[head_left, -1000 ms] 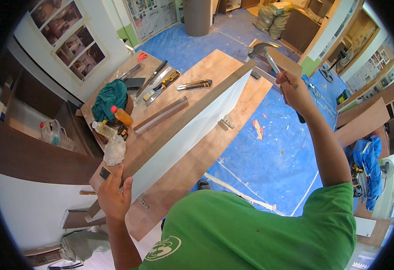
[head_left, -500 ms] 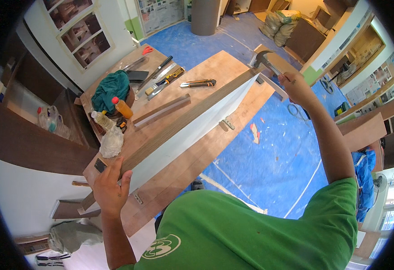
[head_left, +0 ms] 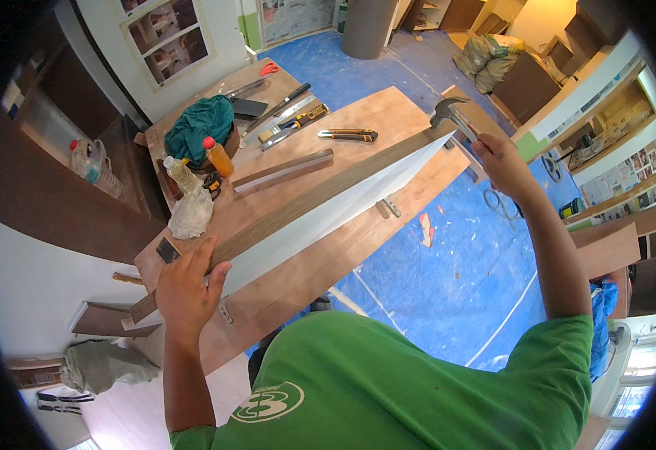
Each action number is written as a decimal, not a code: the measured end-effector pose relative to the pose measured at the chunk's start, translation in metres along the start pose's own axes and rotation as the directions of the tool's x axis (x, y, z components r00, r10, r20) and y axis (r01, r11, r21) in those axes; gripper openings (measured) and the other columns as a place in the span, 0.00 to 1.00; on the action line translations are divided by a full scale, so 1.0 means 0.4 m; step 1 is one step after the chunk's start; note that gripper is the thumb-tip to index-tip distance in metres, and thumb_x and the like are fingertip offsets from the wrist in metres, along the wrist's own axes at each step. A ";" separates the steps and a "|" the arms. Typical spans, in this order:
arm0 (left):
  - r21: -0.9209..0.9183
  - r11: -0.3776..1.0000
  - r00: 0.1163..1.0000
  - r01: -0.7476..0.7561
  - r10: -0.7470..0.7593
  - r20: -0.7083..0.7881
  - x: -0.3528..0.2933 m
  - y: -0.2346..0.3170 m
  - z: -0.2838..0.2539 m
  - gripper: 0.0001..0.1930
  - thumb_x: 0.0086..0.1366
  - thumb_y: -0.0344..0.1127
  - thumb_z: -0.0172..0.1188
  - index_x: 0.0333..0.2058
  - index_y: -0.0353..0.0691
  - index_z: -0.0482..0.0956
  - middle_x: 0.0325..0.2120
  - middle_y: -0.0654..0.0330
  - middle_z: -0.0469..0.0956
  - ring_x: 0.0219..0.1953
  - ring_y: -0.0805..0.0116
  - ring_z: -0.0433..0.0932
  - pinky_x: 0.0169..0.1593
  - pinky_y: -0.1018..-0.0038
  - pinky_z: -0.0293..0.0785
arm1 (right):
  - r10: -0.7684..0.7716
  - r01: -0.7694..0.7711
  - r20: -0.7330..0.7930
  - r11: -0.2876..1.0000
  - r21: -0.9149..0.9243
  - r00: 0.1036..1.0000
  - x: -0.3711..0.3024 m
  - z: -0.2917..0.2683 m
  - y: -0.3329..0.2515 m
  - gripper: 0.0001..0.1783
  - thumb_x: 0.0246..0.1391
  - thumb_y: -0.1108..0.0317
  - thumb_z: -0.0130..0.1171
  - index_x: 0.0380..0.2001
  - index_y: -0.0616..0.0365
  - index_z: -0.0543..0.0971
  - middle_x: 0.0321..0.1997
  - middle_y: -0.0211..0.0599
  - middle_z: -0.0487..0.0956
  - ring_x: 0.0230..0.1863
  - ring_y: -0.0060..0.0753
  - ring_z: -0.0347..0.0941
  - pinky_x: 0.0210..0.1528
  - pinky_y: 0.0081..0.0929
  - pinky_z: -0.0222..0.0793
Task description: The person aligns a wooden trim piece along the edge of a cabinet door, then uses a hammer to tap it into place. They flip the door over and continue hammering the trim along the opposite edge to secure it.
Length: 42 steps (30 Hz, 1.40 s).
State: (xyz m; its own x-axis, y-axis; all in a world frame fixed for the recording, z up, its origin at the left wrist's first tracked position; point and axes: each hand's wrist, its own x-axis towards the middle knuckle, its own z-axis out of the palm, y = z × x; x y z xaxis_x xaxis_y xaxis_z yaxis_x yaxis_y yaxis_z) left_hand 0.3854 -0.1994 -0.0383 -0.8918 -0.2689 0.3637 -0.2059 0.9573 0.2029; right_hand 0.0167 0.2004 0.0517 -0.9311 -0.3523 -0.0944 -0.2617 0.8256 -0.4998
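Observation:
A long panel with a wood-grain edge on top and a white side facing me stands on edge across the wooden worktable. My left hand grips it near its left end, fingers laid over the top edge and thumb on the white side. In my closed right hand is a claw hammer, held by the handle. Its head is right at the panel's far right end; whether it touches is unclear. Beside the panel lie a short wood-grain strip and an orange-and-black utility knife.
Farther back on the table are chisels, a green cloth, an orange bottle and a white crumpled bag. A metal hinge lies near the front edge. Blue sheeting covers the floor. A shelf unit stands left.
The view has shifted slightly, so the table sits farther right in it. My left fingers look a little straighter on the panel. The hammer stays by the panel's far end.

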 end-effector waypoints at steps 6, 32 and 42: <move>0.016 1.000 1.000 -0.005 0.005 -0.003 -0.001 -0.005 0.009 0.24 0.71 0.54 0.65 0.58 0.46 0.84 0.40 0.55 0.86 0.38 0.51 0.84 0.41 0.59 0.76 | -0.140 0.144 0.064 0.988 -0.056 0.988 -0.053 0.045 -0.041 0.16 0.77 0.58 0.55 0.43 0.63 0.78 0.29 0.43 0.76 0.34 0.34 0.72 0.41 0.37 0.69; 0.008 1.000 1.000 0.006 -0.005 -0.012 -0.006 -0.002 -0.002 0.27 0.73 0.58 0.61 0.59 0.44 0.83 0.40 0.57 0.84 0.44 0.56 0.83 0.48 0.60 0.78 | -0.403 0.403 0.176 0.914 0.040 0.898 -0.161 0.130 -0.200 0.17 0.77 0.65 0.54 0.61 0.62 0.78 0.33 0.52 0.81 0.34 0.36 0.77 0.42 0.35 0.73; 0.005 0.999 0.999 0.034 -0.034 0.007 -0.010 -0.008 0.003 0.26 0.72 0.59 0.61 0.57 0.46 0.84 0.42 0.60 0.84 0.47 0.57 0.83 0.51 0.61 0.77 | -0.554 0.549 0.285 0.829 0.106 0.782 -0.178 0.178 -0.290 0.16 0.76 0.67 0.55 0.61 0.60 0.77 0.29 0.54 0.79 0.30 0.47 0.78 0.37 0.40 0.73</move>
State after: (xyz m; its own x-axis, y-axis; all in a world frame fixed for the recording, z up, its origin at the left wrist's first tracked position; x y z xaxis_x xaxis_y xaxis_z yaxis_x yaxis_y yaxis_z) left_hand 0.3890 -0.2013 -0.0414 -0.8868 -0.3011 0.3506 -0.2384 0.9480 0.2110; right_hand 0.1315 0.0983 0.0550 -0.5109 -0.8586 -0.0428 -0.7010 0.4449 -0.5573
